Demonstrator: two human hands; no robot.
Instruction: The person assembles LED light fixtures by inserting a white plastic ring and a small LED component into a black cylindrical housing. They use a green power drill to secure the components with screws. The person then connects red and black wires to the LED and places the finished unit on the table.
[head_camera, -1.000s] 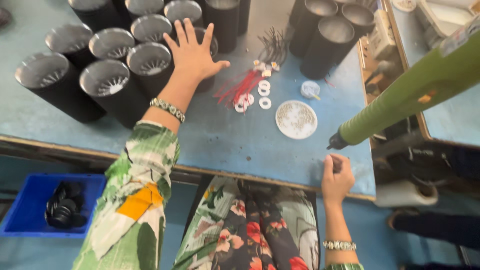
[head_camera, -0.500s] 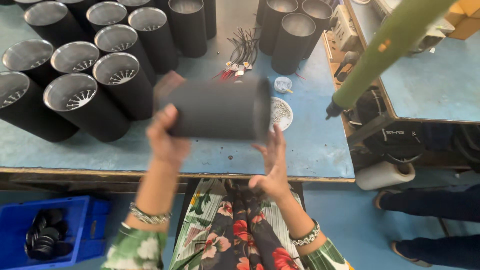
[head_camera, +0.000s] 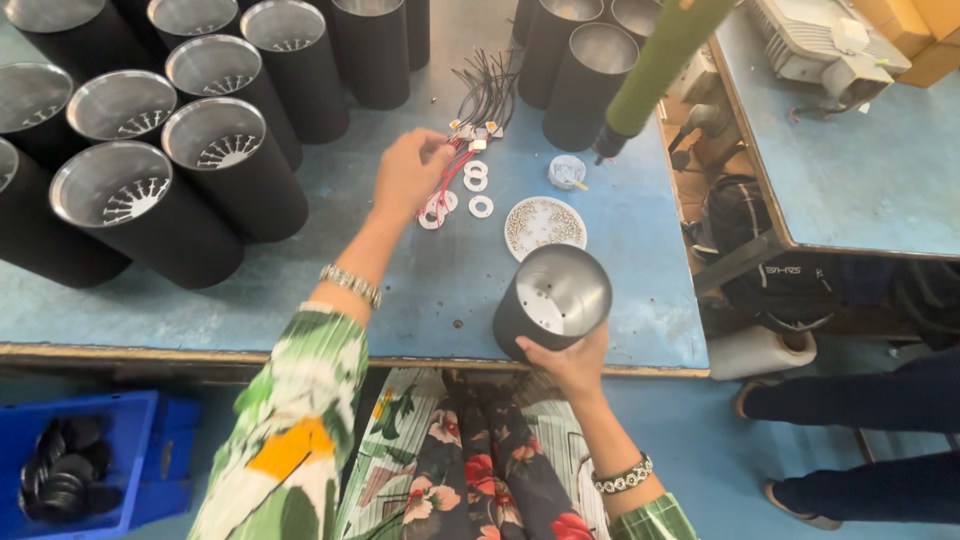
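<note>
The right hand (head_camera: 575, 362) clamps the black cylinder (head_camera: 552, 301) at the blue table (head_camera: 300, 310) front edge, open end up. Beyond it, the left hand (head_camera: 408, 175) pinches red wires (head_camera: 448, 180) beside a screw dish (head_camera: 545, 226).

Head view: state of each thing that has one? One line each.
Black cylinder: upright at the table's near edge, open end up, gripped by the right hand.
Left hand: fingers pinched at the red-wired parts.
White rings: lying flat and loose.
White dish: holds small beads.
Other cylinders: upright, open ends up, clustered.
Green tool: hanging, tip above the table.
Blue bin: holds black parts.
</note>
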